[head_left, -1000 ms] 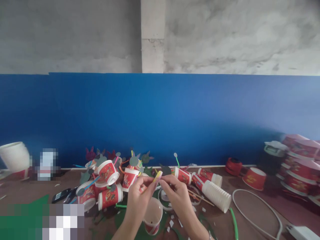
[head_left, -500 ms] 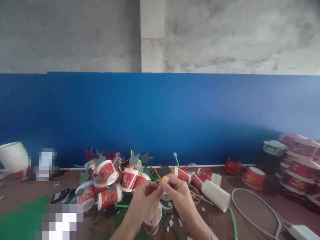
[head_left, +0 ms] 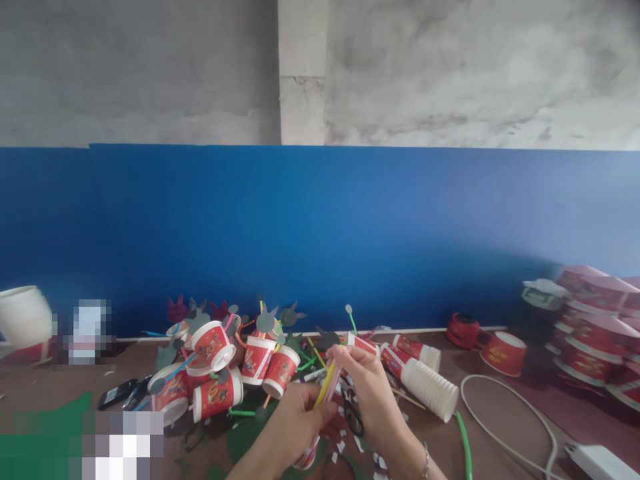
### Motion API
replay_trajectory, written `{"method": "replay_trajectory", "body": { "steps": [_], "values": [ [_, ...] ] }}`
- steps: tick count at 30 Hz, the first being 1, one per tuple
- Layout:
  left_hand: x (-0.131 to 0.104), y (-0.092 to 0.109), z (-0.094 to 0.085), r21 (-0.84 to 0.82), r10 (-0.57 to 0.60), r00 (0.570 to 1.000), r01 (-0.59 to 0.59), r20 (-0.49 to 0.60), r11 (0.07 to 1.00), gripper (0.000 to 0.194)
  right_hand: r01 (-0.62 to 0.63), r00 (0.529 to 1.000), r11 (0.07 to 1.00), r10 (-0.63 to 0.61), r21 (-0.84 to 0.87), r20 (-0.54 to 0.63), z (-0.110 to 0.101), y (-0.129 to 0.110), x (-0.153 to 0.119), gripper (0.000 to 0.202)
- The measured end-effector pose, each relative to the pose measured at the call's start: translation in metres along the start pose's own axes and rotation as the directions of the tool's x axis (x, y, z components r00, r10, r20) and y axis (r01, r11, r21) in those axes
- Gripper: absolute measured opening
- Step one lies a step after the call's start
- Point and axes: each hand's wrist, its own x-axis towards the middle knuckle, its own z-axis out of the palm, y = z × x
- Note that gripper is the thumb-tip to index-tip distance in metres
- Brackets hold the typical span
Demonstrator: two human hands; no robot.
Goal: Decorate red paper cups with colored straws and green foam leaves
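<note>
Brown tabletop (head_left: 500, 427), littered with white paper scraps, set against a blue wall panel (head_left: 350, 227) under bare grey concrete. Left hand (head_left: 295, 417) and right hand (head_left: 367, 387) both closed on thin straws (head_left: 326, 385), yellow and pink, held just above the table's near-centre. Red paper cups (head_left: 225, 367) heaped left; white cable (head_left: 510, 413) right.

Far wall (head_left: 450, 73) grey and rough on top, blue band (head_left: 320, 227) below. Grey post (head_left: 301, 70) in middle. Brown table (head_left: 500, 407) near. Soft daylight.
</note>
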Motion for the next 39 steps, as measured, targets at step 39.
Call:
{"method": "replay_trajectory", "body": {
  "steps": [39],
  "values": [
    [-0.019,0.022,-0.038,-0.218,0.302,0.938,-0.263,0.171,0.940,0.067,-0.315,0.928,0.877,0.204,0.364,0.311,-0.019,-0.008,0.008,0.018]
  ]
}}
